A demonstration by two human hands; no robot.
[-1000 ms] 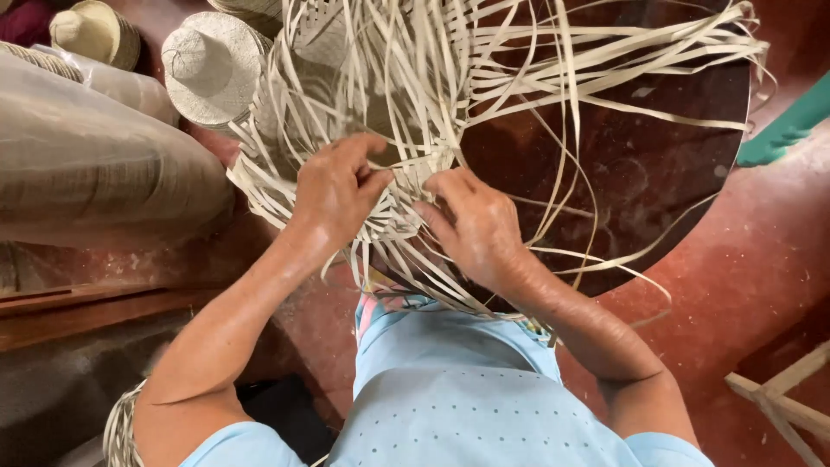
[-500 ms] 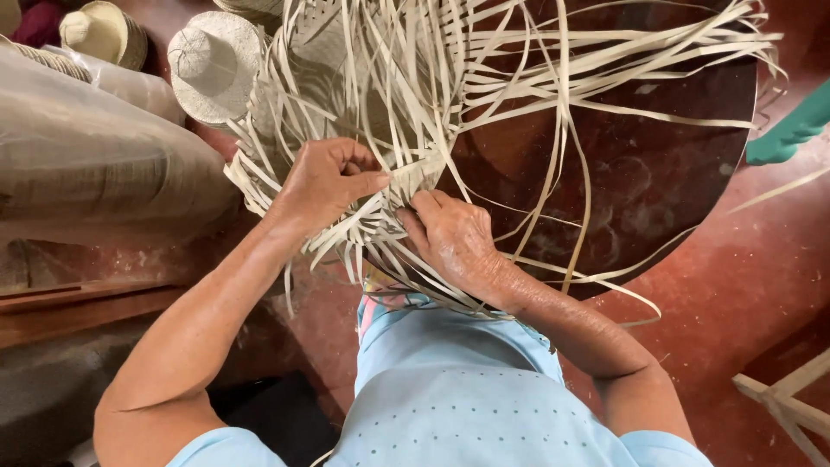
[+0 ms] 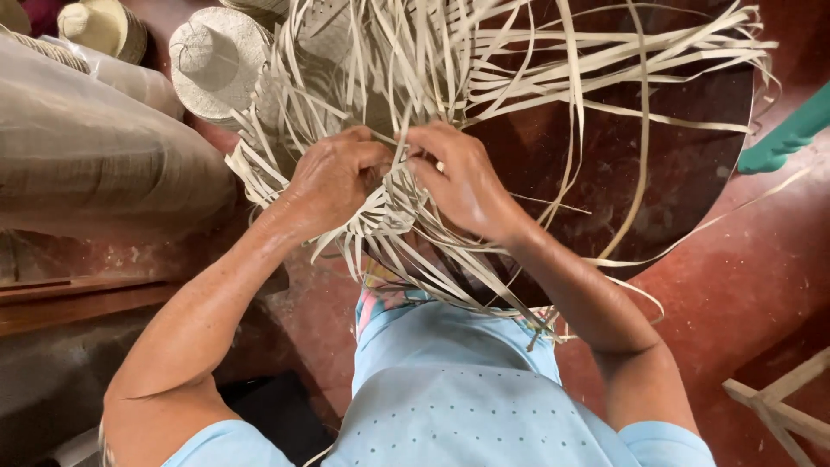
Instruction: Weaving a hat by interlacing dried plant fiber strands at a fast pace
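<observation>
- Both hands meet at frame centre on a half-woven piece of pale straw strips; it sits against the near edge of a dark round table, above the person's lap.
- Left hand is curled shut over the woven patch, fingers folded in at about 9 o'clock of the work. Judging by the grip, it pins the finished weave so it can't slacken.
- Right hand is at 3 o'clock of the work, fingertips pinched on a few strips where they enter the weave. Which strip goes over or under I can't tell; knuckles hide it.
- Hands are together, almost touching at the thumbs, both clamped on straw.
- Loose strip ends fan out from the work toward 12 and 2 o'clock across the table top, and more trail toward 5 o'clock over the light blue dress. Likely spread like that to keep each strand separate and easy to pick.
- Finished straw hat at 10 o'clock, crown toward camera; a second hat further out at 10 o'clock.
- Big bundle under clear plastic at 9 o'clock.
- Green object at 3 o'clock, frame edge; can't identify.
- Pale wooden frame at 4 o'clock on the red floor.
</observation>
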